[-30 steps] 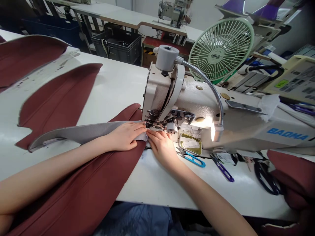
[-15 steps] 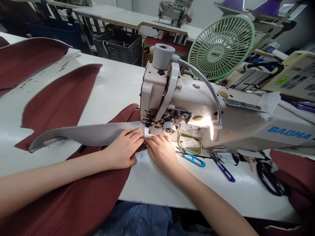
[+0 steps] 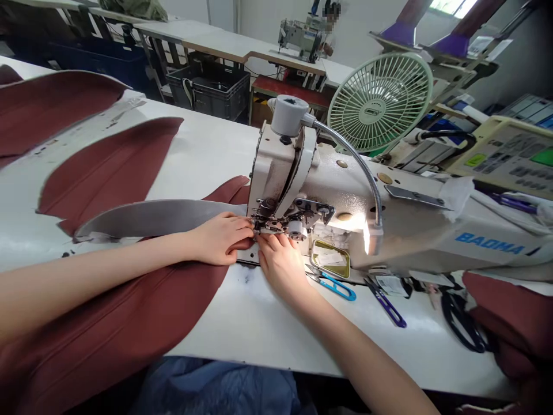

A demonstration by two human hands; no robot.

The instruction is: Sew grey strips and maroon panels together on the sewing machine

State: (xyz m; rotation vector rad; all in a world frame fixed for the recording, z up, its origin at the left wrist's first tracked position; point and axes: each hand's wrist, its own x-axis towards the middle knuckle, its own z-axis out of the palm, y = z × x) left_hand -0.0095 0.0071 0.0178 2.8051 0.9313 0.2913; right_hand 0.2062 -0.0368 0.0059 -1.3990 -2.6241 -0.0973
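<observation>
My left hand [image 3: 222, 237] lies flat on the grey fabric piece [image 3: 159, 218] and the maroon panel [image 3: 173, 305] under it, its fingertips beside the presser foot. Just right of the needle area, my right hand [image 3: 281, 262] has its fingers bent and held close together. Their tips are partly hidden under the machine head, so whatever is pinched there cannot be made out. Both hands work at the sewing machine [image 3: 276, 167], whose lamp [image 3: 372, 236] lights the spot. The grey piece's curved left end stretches over another maroon panel [image 3: 114, 167].
Blue thread snips [image 3: 339, 286], purple snips [image 3: 391, 308] and black-handled scissors [image 3: 462, 323] lie right of my right hand. A small tray [image 3: 330, 259] holds white labels. A green fan [image 3: 380, 104] stands behind the machine. More maroon fabric [image 3: 510, 305] hangs at the right.
My left hand has shifted slightly up towards the machine, and the grey piece has moved a little to the right and away. The white piece by the needle is now hidden. The camera view has tilted slightly.
</observation>
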